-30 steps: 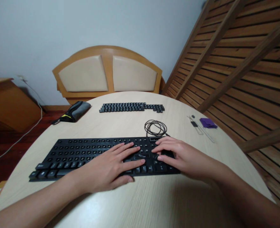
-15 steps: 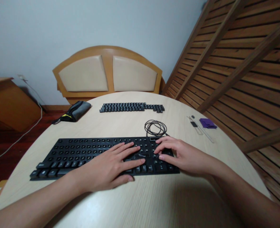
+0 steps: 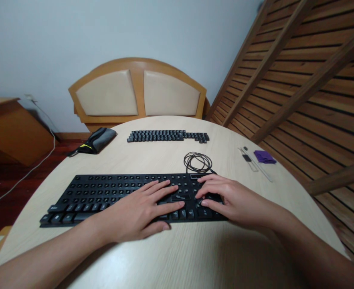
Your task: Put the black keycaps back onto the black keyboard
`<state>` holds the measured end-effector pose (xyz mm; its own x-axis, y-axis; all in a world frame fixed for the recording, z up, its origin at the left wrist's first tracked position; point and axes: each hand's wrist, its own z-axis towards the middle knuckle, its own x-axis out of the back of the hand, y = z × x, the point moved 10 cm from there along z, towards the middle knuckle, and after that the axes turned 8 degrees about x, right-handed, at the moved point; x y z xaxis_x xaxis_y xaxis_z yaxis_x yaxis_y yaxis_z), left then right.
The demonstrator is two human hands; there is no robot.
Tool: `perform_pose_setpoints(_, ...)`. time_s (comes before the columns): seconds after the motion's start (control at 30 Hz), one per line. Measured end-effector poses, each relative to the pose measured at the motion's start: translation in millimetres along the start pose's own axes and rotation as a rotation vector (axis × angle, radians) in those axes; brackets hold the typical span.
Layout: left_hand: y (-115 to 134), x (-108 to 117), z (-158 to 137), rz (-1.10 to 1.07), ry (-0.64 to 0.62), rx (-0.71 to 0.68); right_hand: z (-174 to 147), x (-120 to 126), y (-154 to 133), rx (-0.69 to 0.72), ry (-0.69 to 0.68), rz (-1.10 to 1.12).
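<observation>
A black keyboard [image 3: 98,187] lies across the near part of the table, with keycaps on its front rows and bare switches on most rows behind. My left hand [image 3: 143,210] rests flat over its middle right, fingers spread and holding nothing. At the number pad, my right hand [image 3: 225,198] has its fingers curled, with thumb and index fingertips pinched around a small dark keycap [image 3: 199,203]. The palm and fingers hide much of the pad. Loose keycaps [image 3: 155,135] stand in rows at the back of the table.
Behind the keyboard lies a coiled black cable [image 3: 197,161]. A wire keycap puller [image 3: 247,157], a thin rod [image 3: 259,165] and a folded purple cloth [image 3: 264,157] lie at the right. A dark grey pouch [image 3: 97,140] sits at the back left of the round table [image 3: 177,257].
My right hand has shifted slightly towards me over the number pad, its fingertips lower on the keys. The left hand stays flat on the keyboard. The view has moved a little.
</observation>
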<state>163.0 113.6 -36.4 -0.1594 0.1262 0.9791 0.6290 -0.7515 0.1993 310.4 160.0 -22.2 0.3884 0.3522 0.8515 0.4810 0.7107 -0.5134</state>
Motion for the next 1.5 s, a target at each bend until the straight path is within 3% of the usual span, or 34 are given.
perform_pose_setpoints(1.5, 2.6, 3.4, 0.1, -0.011, 0.046, -0.030, 0.0, -3.5, -39.7, 0.185, 0.046, -0.375)
